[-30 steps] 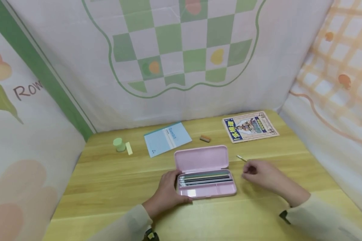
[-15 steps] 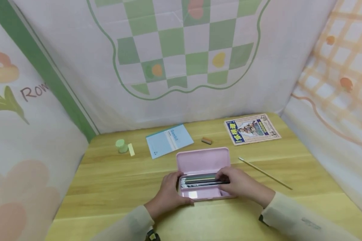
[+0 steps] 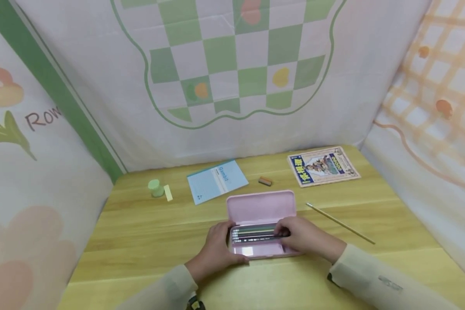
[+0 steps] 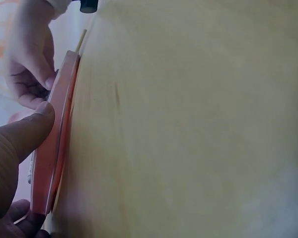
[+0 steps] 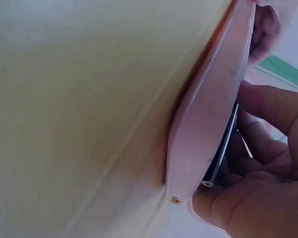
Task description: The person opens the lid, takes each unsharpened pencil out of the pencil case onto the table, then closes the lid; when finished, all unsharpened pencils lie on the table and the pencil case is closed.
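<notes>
A pink pencil case (image 3: 261, 206) lies on the table with its lid raised at the back. Several pencils (image 3: 248, 232) lie side by side in its rear compartment. My left hand (image 3: 218, 244) grips the case's left end, thumb at the front and fingers behind, as the left wrist view also shows. My right hand (image 3: 304, 234) reaches over the right end of the case. Its curled fingers and thumb pinch a dark pencil (image 5: 221, 151), whose pale end shows in the right wrist view. Other pencil ends are hidden under this hand.
A gold pencil (image 3: 341, 223) lies right of the case. Behind stand a blue notebook (image 3: 218, 181), a small orange-and-dark block (image 3: 265, 181) and a comic-style booklet (image 3: 323, 166). At the left are a green round-topped object (image 3: 156, 188) and a pale yellow strip (image 3: 168, 193).
My right hand let go of the gold pencil on the table, then moved left into the case and took hold of a dark pencil. My left hand kept its grip on the case.
</notes>
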`<state>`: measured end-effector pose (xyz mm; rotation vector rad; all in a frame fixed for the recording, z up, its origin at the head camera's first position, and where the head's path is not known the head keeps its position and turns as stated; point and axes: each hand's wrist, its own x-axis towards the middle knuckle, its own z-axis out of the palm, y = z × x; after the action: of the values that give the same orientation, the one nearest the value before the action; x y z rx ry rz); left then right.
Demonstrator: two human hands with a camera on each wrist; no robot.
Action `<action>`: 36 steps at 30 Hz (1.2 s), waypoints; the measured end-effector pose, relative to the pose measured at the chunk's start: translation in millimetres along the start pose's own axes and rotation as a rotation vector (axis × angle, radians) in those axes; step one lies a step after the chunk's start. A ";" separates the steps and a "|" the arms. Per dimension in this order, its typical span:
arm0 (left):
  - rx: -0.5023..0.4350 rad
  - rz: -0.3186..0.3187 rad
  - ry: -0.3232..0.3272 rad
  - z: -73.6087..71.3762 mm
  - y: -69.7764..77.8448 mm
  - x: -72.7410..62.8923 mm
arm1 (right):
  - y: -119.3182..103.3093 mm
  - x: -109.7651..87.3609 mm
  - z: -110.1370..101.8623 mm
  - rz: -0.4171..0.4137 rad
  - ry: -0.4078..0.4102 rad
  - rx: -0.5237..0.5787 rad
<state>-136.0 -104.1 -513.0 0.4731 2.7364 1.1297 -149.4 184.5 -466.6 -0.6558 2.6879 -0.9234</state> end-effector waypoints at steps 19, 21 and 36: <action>0.007 0.011 -0.004 -2.1 2.8 -0.6 | 23.0 -10.6 -34.9 0.018 0.134 0.082; 0.005 0.010 -0.005 -1.8 2.5 -1.4 | 24.7 -17.6 -45.3 0.037 0.168 0.098; -0.004 0.007 -0.005 -2.2 3.7 -0.7 | 73.3 -63.8 -89.2 0.197 0.408 0.088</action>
<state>-135.1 -103.4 -508.8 0.4842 2.7301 1.1342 -149.3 313.5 -439.1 -0.1916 2.9649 -1.2232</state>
